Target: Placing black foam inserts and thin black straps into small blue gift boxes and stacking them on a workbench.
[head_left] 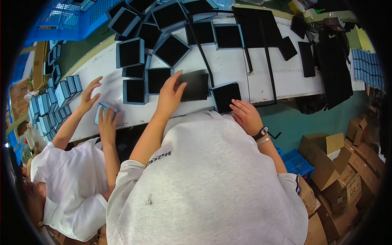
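My left hand (169,93) is over the white table, its fingers apart. Beside its thumb and fingertips lies a blurred black rectangular sheet (195,86); I cannot make out a firm grip on it. At the table's near edge, my right hand (248,118) holds the right side of a shallow light-blue box (226,98) with a black inside. The fingers rest together on its near right corner, and the box sits slightly turned. Just left of my left hand is another blue box with a black inside (158,81), with a similar one (134,91) next to it.
More black-lined blue boxes (171,50) crowd the table's far side. Black sheets (257,28) and narrow black strips (268,65) lie to the right. At left, a co-worker's hands (107,127) handle a blue box near stacked boxes (63,94). Cardboard cartons (326,159) stand at lower right.
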Available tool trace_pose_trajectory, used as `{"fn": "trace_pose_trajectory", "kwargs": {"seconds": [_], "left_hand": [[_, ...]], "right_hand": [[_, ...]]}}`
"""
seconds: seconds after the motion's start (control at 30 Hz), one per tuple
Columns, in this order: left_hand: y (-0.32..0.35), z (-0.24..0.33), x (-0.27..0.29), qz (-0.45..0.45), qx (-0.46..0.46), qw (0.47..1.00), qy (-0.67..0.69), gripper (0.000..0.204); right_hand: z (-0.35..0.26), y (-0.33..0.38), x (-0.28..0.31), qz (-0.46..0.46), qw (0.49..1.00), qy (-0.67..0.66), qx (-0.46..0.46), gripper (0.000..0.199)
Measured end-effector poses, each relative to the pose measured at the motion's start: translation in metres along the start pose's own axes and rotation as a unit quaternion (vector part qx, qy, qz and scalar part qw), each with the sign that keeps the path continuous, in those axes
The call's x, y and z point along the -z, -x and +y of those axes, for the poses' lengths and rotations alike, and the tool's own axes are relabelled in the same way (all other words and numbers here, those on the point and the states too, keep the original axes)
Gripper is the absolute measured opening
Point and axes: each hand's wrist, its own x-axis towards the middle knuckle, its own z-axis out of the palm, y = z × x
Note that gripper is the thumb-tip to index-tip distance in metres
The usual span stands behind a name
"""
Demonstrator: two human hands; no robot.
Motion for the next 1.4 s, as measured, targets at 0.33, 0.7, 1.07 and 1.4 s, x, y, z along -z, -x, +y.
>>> {"fn": "trace_pose_trajectory", "kwargs": {"seconds": [0.33, 0.7, 1.07, 1.4], "left_hand": [[-0.001, 0.003, -0.010, 0.041, -0.202, 0.936, -0.284, 0.064], [0.004, -0.014, -0.026, -0.014, -0.185, 0.945, -0.270, 0.075], [-0.004, -0.031, -0.022, 0.046, -0.202, 0.941, -0.268, 0.051], [0.001, -0.025, -0.007, -0.013, -0.199, 0.943, -0.266, 0.056]], "right_hand": [[0.022, -0.012, -0.013, -0.158, 0.974, 0.140, 0.079, 0.045], [0.025, -0.039, -0.024, -0.110, 0.968, 0.213, 0.075, 0.054], [-0.013, -0.103, -0.025, -0.157, 0.975, 0.070, 0.139, 0.051], [-0.020, -0.124, -0.044, -0.132, 0.975, 0.160, 0.077, 0.061]]}}
